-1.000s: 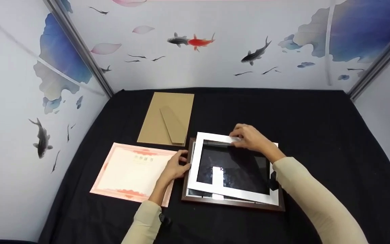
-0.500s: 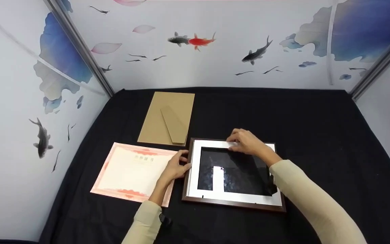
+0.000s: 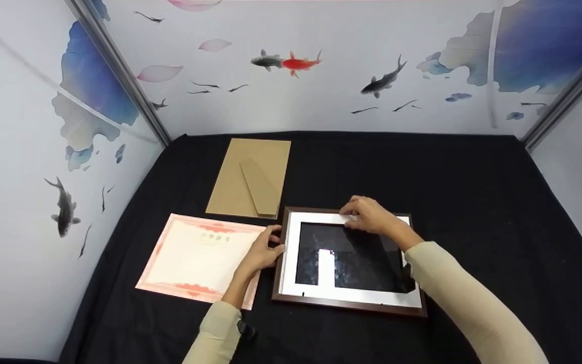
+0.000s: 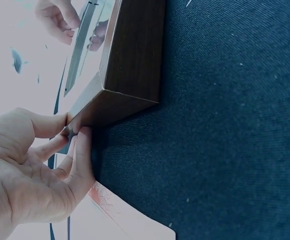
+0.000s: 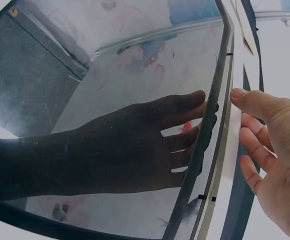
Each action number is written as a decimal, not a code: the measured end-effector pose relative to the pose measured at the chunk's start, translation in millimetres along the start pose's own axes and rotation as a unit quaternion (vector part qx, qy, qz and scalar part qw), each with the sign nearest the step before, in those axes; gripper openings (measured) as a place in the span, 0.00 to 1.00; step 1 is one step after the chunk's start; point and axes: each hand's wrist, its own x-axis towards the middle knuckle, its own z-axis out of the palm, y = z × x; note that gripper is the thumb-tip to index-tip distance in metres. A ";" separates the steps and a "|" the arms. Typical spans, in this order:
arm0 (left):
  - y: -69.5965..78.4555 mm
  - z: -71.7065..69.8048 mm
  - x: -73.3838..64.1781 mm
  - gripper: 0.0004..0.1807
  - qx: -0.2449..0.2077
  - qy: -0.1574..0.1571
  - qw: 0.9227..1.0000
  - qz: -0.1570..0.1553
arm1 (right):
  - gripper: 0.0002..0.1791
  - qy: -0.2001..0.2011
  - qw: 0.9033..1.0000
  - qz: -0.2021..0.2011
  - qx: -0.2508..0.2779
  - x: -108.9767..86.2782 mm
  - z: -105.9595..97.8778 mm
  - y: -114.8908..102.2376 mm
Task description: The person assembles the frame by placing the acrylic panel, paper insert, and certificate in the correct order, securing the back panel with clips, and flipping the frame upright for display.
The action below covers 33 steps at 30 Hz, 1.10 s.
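A brown picture frame (image 3: 349, 309) lies on the black cloth. Inside it sits a white picture mat (image 3: 361, 297) around a dark, reflective pane (image 3: 351, 258). My left hand (image 3: 263, 250) holds the frame's left side, thumb on the top edge and fingers against the side wall, as the left wrist view shows. At the far edge, my right hand (image 3: 372, 216) pinches the mat's upper strip between thumb and fingers. Close by in the right wrist view, the right thumb (image 5: 255, 102) touches the white edge. A pink-bordered certificate (image 3: 195, 258) lies partly under the left wrist.
Behind the certificate lies a tan backing board (image 3: 225, 184) with a flat easel leg (image 3: 259, 187) on it. White panels (image 3: 311, 101) printed with fish and lotus leaves stand at the back and sides. Black cloth (image 3: 473, 187) covers the table.
The mat, earlier tilted and raised at the far left, has come down inside the frame. My right hand has lowered with it. The left hand has stayed at the frame's left side.
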 end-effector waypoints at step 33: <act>-3.7 1.6 -3.4 0.35 0.097 0.006 0.993 0.071 | 0.26 0.167 0.959 0.179 0.142 -147.1 -16.7 51.7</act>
